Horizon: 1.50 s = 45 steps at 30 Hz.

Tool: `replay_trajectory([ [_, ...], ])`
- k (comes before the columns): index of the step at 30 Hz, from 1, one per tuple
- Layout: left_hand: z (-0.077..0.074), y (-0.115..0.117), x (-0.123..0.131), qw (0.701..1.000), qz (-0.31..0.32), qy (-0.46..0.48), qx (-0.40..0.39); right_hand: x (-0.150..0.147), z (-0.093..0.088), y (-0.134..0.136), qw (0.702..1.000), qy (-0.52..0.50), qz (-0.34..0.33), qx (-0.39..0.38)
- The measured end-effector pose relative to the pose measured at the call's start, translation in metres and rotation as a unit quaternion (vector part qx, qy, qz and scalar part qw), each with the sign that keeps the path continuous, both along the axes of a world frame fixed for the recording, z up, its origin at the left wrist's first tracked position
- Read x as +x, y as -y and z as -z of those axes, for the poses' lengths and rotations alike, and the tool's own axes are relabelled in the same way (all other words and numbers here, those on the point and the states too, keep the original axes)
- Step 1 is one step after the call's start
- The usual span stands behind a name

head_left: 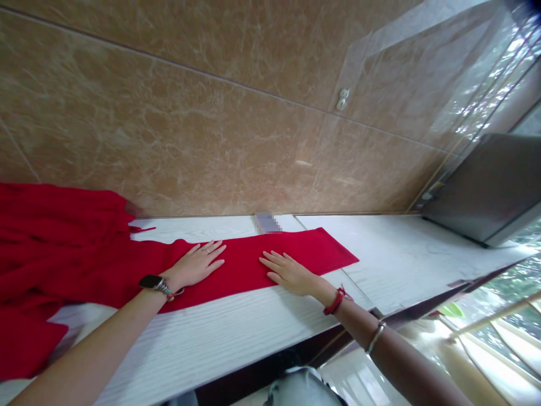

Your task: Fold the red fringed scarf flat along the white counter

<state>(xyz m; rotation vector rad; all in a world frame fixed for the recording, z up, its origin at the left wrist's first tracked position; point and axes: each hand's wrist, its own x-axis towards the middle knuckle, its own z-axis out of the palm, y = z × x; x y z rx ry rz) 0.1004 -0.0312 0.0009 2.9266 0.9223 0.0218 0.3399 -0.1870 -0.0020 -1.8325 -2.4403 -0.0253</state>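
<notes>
A long red garment lies across the white surface. Its bunched part is heaped at the far left, and a narrow flat part, like a sleeve or leg, stretches right to a straight end. My left hand rests palm down on the flat part, fingers spread; a ring and a dark-faced watch show on it. Farther right, my right hand also lies palm down on the red cloth with its fingers stretched out. Its wrist wears a red cord bracelet and a metal bangle. Neither hand grips the cloth.
A blurred grey rectangular item lies against the cloth's back edge. Behind the white countertop rises a brown marbled tile wall with a small white fitting. A large dark grey box-shaped object stands at the right end.
</notes>
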Motion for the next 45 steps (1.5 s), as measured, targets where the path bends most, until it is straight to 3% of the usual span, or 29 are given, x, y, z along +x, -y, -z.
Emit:
replay_trajectory([
  [4,-0.001,0.001,0.002,0.999,0.002,-0.011,0.033,0.038,0.004,0.017,0.998,-0.014,0.065,-0.011],
  [7,-0.007,0.013,0.008,0.995,0.024,0.005,0.094,0.045,-0.001,0.026,0.994,-0.057,0.089,-0.01],
  [10,-0.013,0.037,0.017,0.99,0.068,0.045,0.115,0.029,-0.009,0.025,0.99,-0.104,0.093,0.015],
  [14,-0.009,0.065,0.028,0.996,0.077,0.019,0.036,-0.005,-0.009,0.013,0.993,-0.106,0.052,0.012],
  [19,-0.004,0.068,0.027,0.997,0.069,-0.02,-0.013,-0.014,-0.001,0.01,0.998,-0.057,0.037,-0.013],
  [26,-0.009,0.065,0.026,0.996,0.068,-0.038,-0.036,0.061,0.007,0.043,0.988,-0.054,0.143,-0.026],
  [29,-0.009,0.065,0.028,0.996,0.067,-0.036,-0.037,0.091,0.006,0.059,0.975,-0.122,0.185,-0.016],
  [31,-0.009,0.065,0.028,0.997,0.065,-0.037,-0.037,0.101,0.002,0.069,0.965,-0.177,0.192,0.032],
  [34,-0.01,0.064,0.028,0.996,0.064,-0.041,-0.038,0.1,-0.005,0.081,0.967,-0.176,0.149,0.11],
  [39,-0.011,0.069,0.03,0.996,0.092,-0.004,0.019,0.07,-0.01,0.085,0.995,-0.052,0.034,0.082],
  [45,-0.023,0.084,0.031,0.981,0.175,0.026,0.075,0.044,-0.02,0.065,0.994,0.02,0.017,0.107],
])
